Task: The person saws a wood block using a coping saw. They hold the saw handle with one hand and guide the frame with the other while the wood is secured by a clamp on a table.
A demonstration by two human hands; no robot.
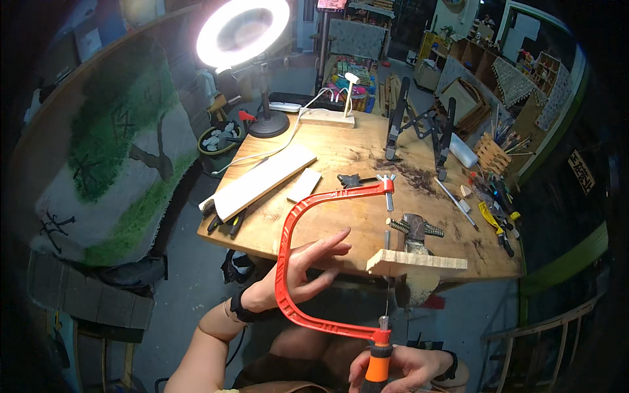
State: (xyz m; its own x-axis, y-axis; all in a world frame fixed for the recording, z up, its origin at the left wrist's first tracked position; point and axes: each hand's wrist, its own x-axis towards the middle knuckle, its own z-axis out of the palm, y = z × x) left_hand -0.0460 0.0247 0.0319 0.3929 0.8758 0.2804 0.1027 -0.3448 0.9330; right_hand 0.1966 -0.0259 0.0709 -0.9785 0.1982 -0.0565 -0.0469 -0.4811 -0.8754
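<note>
A red-framed coping saw [283, 262] stands upright, with its orange and black handle down. My right hand [409, 367] is closed around that handle. My left hand [308, 268] is beside the curved frame, fingers stretched and apart, holding nothing. A small light wooden board [419, 262] juts out at the table's front edge, beside a metal clamp [416, 229]. The thin saw blade [387, 243] shows above and below the board. Its upper end appears apart from the wing-nut holder at the frame's top. Whether it runs through the board or its edge, I cannot tell.
On the wooden table [354, 150] lie pale planks [268, 180], a small wood piece [304, 185] and a black tool [357, 180]. A lit ring lamp [268, 124] and a black folding stand [419, 124] occupy the back. Several hand tools [498, 223] crowd the right edge.
</note>
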